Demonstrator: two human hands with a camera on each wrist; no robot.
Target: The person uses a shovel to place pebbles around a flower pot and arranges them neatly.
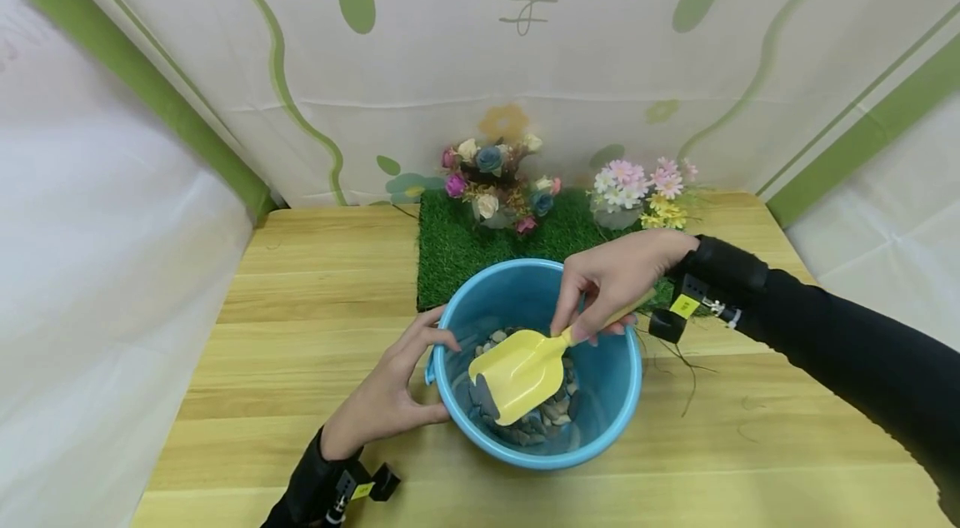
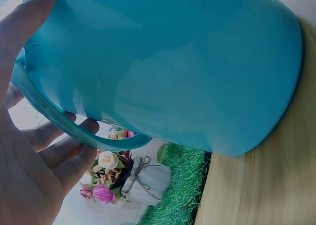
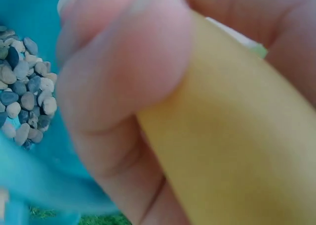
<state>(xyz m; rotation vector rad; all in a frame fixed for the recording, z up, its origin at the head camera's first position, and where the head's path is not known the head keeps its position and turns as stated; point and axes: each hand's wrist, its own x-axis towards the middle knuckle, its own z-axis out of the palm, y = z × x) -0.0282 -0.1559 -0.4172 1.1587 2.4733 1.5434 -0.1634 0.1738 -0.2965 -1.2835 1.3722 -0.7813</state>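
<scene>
A blue bucket point(image 1: 517, 295) stands on the wooden table, with several grey, tan and white pebbles point(image 3: 29, 91) at its bottom. On the bucket's left, my left hand point(image 1: 390, 391) grips the rim, one finger hooked over the edge and the thumb against the outside. The bucket's handle point(image 2: 74, 128) hangs down beside these fingers in the left wrist view. My right hand point(image 1: 618, 278) holds a yellow toy shovel point(image 1: 528, 374) by its handle. The shovel's blade slants down to the left inside the bucket, hiding part of the pebbles, with a grey patch at its front edge.
Behind the bucket lies a mat of artificial grass point(image 1: 442, 261). On it stand a pot of artificial roses point(image 1: 491, 178) and a pot of pink, white and yellow flowers point(image 1: 626, 186). A patterned white cloth point(image 1: 450, 53) hangs at the back.
</scene>
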